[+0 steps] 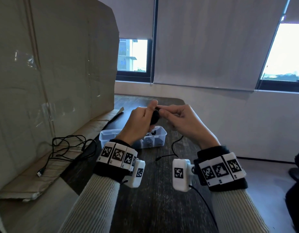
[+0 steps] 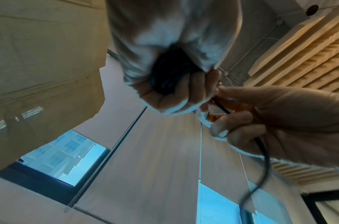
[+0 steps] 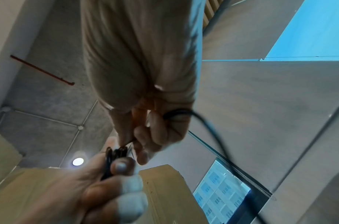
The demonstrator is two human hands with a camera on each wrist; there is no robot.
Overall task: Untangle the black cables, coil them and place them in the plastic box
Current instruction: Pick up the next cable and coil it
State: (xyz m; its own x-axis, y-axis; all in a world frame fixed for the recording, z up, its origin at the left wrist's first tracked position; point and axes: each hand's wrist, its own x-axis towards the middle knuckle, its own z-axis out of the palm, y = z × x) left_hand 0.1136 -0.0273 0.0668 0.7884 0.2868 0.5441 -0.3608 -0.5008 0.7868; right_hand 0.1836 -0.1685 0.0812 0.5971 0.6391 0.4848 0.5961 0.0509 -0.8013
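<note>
My left hand (image 1: 142,118) grips a small coil of black cable (image 1: 155,117), held up above the clear plastic box (image 1: 105,137); the coil fills its curled fingers (image 2: 172,94). My right hand (image 1: 179,118) pinches the same cable right beside the coil (image 3: 115,157). From there the loose tail (image 1: 174,145) hangs down to the dark table, ending in a plug (image 1: 158,159). In the wrist views the tail (image 2: 264,163) runs out under my right fingers (image 3: 159,136). Several dark cable pieces lie inside the box. Another tangled black cable (image 1: 68,148) lies on the cardboard flap at left.
A tall cardboard sheet (image 1: 52,64) stands at the left, with its flap (image 1: 27,179) flat on the dark wooden table (image 1: 158,207). Windows with lowered blinds are behind. A person's dark clothing (image 1: 296,190) shows at the right edge.
</note>
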